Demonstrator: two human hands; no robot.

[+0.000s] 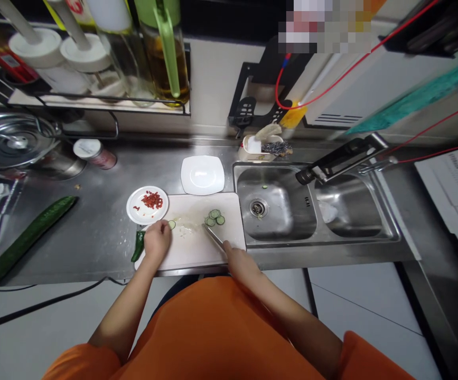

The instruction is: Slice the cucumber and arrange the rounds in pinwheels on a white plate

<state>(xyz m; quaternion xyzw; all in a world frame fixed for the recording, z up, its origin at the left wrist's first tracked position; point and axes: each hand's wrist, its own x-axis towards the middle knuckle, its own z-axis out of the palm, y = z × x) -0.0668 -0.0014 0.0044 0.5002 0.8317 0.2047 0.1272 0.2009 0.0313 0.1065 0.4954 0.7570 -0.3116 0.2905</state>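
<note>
My right hand (241, 262) is wrapped round the handle of a knife (213, 237), whose blade lies low over the white cutting board (197, 253). Just beyond its tip is a small group of cucumber slices (214, 217). At the board's left side my left hand (158, 240) has its fingers curled together beside a single cucumber slice (172, 225); what they hold, if anything, is too small to tell. A cut green piece of cucumber (138, 246) lies left of that hand. Behind it, a round white plate (137, 200) carries chopped red pieces (152, 200).
An empty white square plate (202, 174) sits behind the board. To the right is a double sink (276, 206) with a black faucet (324, 164). A long cucumber (34, 232), a jar (94, 153) and a lidded pot (54, 158) stand or lie left. Bottles (165, 58) line a rack above.
</note>
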